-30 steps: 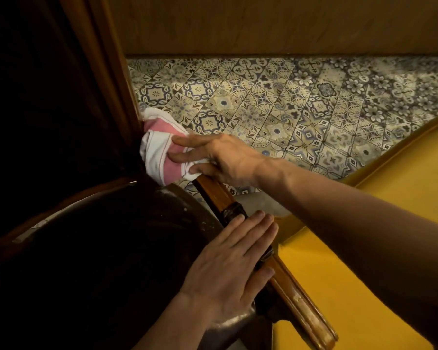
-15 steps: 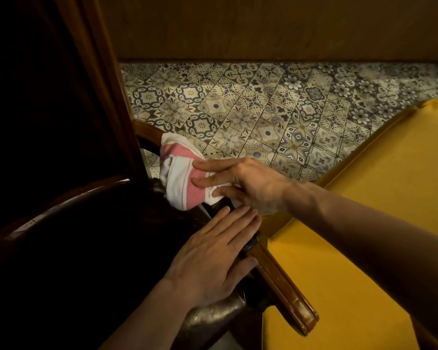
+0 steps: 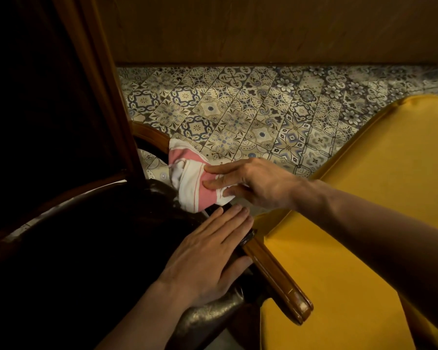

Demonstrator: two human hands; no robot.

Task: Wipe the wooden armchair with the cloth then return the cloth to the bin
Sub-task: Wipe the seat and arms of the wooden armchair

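The wooden armchair [image 3: 276, 274] fills the lower left: a dark seat, a brown back post at the left and a polished armrest running toward the lower right. A pink and white striped cloth [image 3: 190, 180] is bunched on the upper part of that armrest. My right hand [image 3: 253, 183] presses the cloth against the wood with its fingers stretched over it. My left hand [image 3: 210, 256] lies flat and spread on the armrest and seat edge, just below the cloth. The bin is out of sight.
A yellow cushioned seat [image 3: 364, 223] stands close on the right, touching the armrest. Patterned floor tiles [image 3: 250, 109] stretch behind, ending at a wooden wall panel [image 3: 263, 29]. The left side is very dark.
My right hand has slid the cloth down the armrest toward me, from near the back post to just above my left hand. The left hand has kept its place on the armrest.
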